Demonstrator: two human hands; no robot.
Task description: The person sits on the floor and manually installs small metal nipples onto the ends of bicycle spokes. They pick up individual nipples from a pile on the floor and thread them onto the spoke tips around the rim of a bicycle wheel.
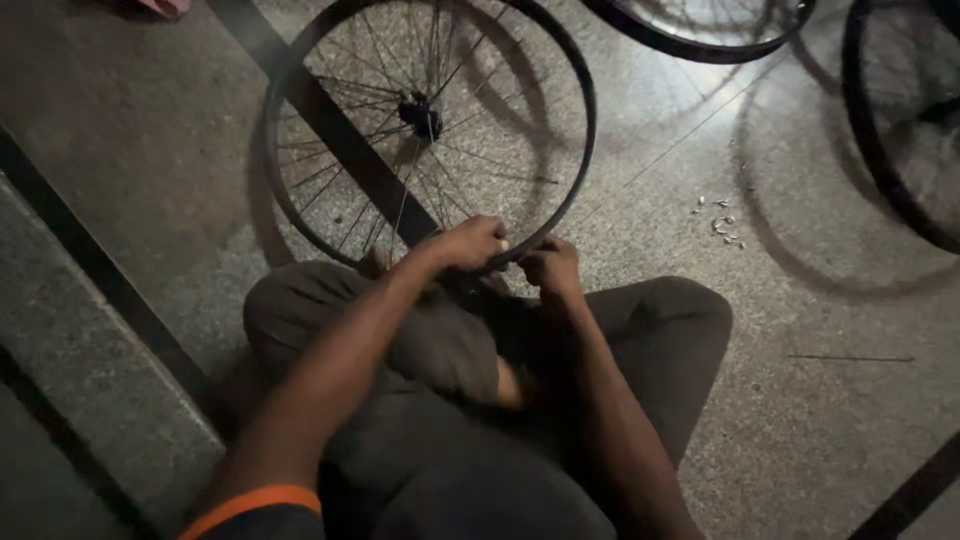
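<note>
Both hands, left hand [468, 243] and right hand [550, 265], pinch the spoked wheel [430, 120] rim at frame centre, fingers closed; steady grip matters.

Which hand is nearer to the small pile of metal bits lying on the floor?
Right. The right hand grips the wheel rim on the side facing the small pile of metal bits; the left hand grips the rim farther from them.
</note>
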